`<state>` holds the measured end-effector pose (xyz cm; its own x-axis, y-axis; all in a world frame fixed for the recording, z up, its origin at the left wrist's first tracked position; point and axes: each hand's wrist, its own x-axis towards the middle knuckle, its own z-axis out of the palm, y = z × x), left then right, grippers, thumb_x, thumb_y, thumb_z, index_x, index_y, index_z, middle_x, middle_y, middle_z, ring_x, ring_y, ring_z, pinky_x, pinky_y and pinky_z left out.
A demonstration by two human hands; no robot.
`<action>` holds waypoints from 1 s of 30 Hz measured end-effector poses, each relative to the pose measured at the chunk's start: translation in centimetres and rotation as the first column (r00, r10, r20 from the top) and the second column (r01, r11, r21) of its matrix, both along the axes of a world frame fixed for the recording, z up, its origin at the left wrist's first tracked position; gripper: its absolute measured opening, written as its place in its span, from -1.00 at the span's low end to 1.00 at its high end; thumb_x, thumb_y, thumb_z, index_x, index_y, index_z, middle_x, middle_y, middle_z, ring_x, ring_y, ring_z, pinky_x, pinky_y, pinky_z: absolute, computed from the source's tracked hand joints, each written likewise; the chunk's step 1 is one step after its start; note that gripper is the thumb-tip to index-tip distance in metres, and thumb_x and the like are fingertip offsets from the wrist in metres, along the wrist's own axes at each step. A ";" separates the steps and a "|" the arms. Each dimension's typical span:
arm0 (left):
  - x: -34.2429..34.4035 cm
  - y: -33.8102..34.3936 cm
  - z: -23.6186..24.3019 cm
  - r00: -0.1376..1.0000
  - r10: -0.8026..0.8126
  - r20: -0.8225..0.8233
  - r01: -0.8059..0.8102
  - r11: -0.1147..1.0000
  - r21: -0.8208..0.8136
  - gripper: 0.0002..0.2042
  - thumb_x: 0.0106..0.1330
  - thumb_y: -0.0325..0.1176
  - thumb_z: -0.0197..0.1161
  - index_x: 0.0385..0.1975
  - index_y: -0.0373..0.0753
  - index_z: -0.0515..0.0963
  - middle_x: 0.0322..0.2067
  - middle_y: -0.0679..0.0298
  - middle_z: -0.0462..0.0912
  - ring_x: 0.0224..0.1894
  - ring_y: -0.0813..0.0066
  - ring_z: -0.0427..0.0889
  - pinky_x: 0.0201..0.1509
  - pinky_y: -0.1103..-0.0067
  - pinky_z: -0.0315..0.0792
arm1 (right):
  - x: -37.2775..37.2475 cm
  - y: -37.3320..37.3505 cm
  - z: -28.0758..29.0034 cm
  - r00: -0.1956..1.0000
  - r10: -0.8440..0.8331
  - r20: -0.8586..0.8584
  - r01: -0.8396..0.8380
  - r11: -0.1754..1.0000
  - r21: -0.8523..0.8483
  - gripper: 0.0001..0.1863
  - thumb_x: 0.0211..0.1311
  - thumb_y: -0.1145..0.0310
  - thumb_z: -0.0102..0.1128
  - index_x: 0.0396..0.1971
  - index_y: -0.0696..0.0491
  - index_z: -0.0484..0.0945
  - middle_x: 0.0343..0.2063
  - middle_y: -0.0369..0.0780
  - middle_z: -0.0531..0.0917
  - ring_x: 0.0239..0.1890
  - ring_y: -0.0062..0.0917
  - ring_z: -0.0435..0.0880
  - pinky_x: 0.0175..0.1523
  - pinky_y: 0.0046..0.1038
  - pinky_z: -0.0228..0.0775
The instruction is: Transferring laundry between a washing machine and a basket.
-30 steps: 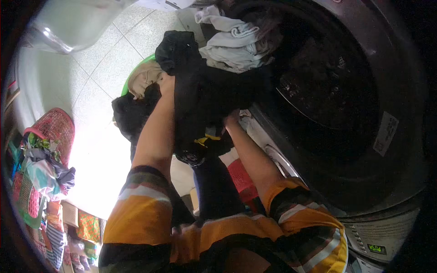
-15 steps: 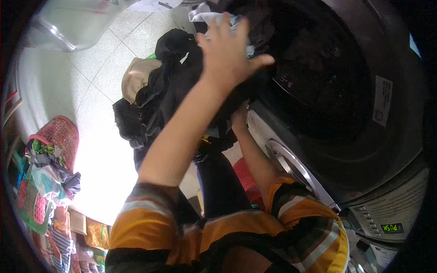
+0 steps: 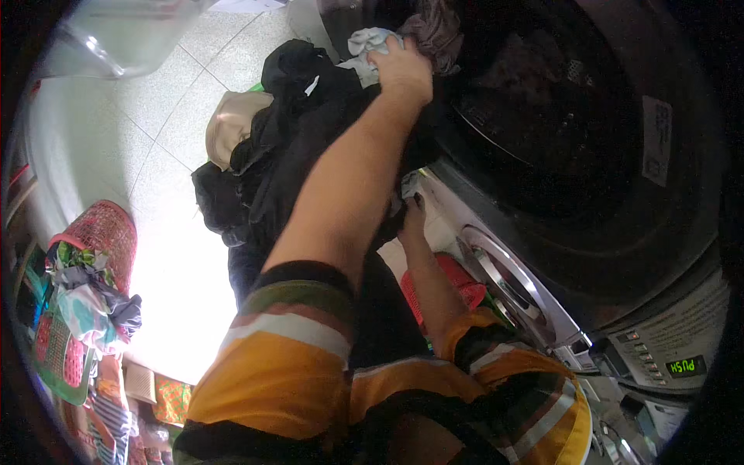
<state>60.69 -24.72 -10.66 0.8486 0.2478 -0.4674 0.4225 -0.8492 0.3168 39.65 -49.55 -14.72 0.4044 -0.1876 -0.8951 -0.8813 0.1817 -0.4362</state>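
My left hand reaches to the dark machine opening, its fingers curled onto a white cloth. Beside that cloth hangs a brownish-grey garment. A large heap of black clothes lies below my left forearm, with a beige piece of clothing, perhaps a bra cup, at its left edge. My right hand is at the heap's lower right side, closed on the black clothes; its fingertips are partly hidden. To the right, the large round dark opening of a laundry machine shows dim cloth inside.
A pink basket with clothes spilling over it stands at the left on the tiled floor. A red basket sits under my right forearm, beside another machine's round door. A lit control panel is at lower right.
My left hand, spread in the air before, has moved slightly up and right, and its fingers have come down onto the white cloth. My right hand has shifted slightly down.
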 end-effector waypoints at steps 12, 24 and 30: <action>-25.7 10.6 15.6 0.979 -0.129 0.160 0.185 0.891 -0.415 -0.51 -0.43 -0.40 0.42 -0.29 -0.08 0.61 0.02 0.13 0.32 0.04 0.05 0.28 0.01 0.23 0.29 | -4.1 1.6 3.6 -0.326 0.899 0.293 -0.786 -0.085 -0.613 -0.39 0.04 0.12 0.23 0.10 0.06 0.36 0.13 -0.10 0.39 0.19 -0.19 0.31 0.25 -0.18 0.14; -27.6 8.1 0.4 0.777 -0.510 -0.369 0.319 0.825 -0.467 -0.54 0.04 -0.32 0.19 0.01 0.25 0.48 -0.11 0.30 0.61 0.00 0.24 0.56 0.07 0.23 0.33 | -4.2 4.3 -8.1 0.542 0.767 0.342 -0.798 0.598 -0.075 -0.36 0.19 0.17 0.09 0.24 0.07 0.19 0.22 -0.18 0.33 0.25 -0.32 0.28 0.33 -0.35 0.04; -32.0 4.2 -3.8 0.964 0.252 -0.084 -0.263 0.866 -0.426 -0.50 0.21 -0.16 0.06 0.21 0.04 0.29 0.23 0.19 0.28 0.29 0.20 0.20 0.34 0.36 0.07 | -4.3 5.4 -8.2 0.167 0.927 0.335 -0.972 0.212 -0.103 -0.35 0.18 0.10 0.07 0.23 0.08 0.21 0.23 -0.13 0.30 0.27 -0.28 0.24 0.34 -0.34 0.01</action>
